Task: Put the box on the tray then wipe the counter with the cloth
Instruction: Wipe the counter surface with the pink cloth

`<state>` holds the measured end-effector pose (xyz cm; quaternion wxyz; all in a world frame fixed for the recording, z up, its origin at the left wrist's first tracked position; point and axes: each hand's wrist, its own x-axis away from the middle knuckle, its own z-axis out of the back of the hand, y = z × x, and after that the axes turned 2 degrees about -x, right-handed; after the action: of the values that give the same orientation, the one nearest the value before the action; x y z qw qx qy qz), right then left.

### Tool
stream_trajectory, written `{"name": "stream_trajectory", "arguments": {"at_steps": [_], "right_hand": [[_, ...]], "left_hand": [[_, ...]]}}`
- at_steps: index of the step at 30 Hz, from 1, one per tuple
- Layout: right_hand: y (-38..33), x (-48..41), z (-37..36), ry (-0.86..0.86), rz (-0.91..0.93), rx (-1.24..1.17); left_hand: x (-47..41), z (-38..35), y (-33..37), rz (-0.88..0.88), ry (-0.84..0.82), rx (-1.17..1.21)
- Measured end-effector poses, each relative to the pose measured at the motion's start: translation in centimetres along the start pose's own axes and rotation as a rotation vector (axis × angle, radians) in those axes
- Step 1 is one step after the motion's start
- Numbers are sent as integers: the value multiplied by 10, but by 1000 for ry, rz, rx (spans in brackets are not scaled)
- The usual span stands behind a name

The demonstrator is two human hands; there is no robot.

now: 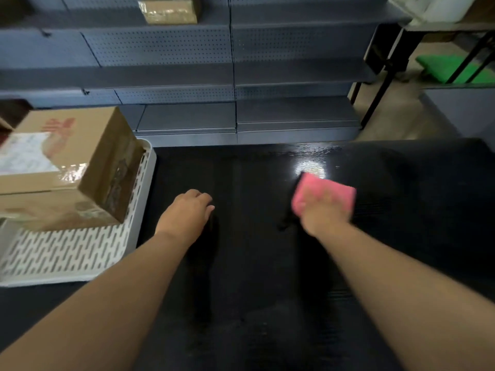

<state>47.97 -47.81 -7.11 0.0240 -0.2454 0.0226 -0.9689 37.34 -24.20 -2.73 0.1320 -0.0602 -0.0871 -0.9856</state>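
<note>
A brown cardboard box point(67, 167) with a white label and red print sits in the white perforated tray point(67, 253) at the left of the black counter point(254, 263). My right hand point(325, 214) presses a pink cloth point(325, 192) flat on the counter right of centre; both are motion-blurred. My left hand point(187, 212) rests palm down on the counter just right of the tray, holding nothing, its fingers slightly curled.
Grey metal shelving point(187, 76) with pegboard backs stands beyond the counter's far edge, with a small taped cardboard box point(170, 10) on an upper shelf. At the right are a black-legged table point(388, 68) and something green point(452, 68) under it.
</note>
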Motion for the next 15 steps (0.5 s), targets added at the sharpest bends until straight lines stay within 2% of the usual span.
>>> {"name": "stream_trajectory", "arguments": {"at_steps": [2,4,7,11,13,15], "right_hand": [[14,-1,6,5,-217,-144],[-12,21,-6,25,-268,-157],[-81,82,-47,13,-47,-118],[-132,157,-79,-148,375,53],[-119,160,-84,-119,442,116],[-83,142,-81,-7,356,82]], "left_hand": [[4,-1,-6,-23,-7,-12],[6,-1,-12,-32,-14,-25],[5,-2,-18,-32,-20,-48],[3,-3,-15,-52,-2,-45],[4,-4,-11,-70,-1,-40],[7,-4,-8,-84,-11,-33]]}}
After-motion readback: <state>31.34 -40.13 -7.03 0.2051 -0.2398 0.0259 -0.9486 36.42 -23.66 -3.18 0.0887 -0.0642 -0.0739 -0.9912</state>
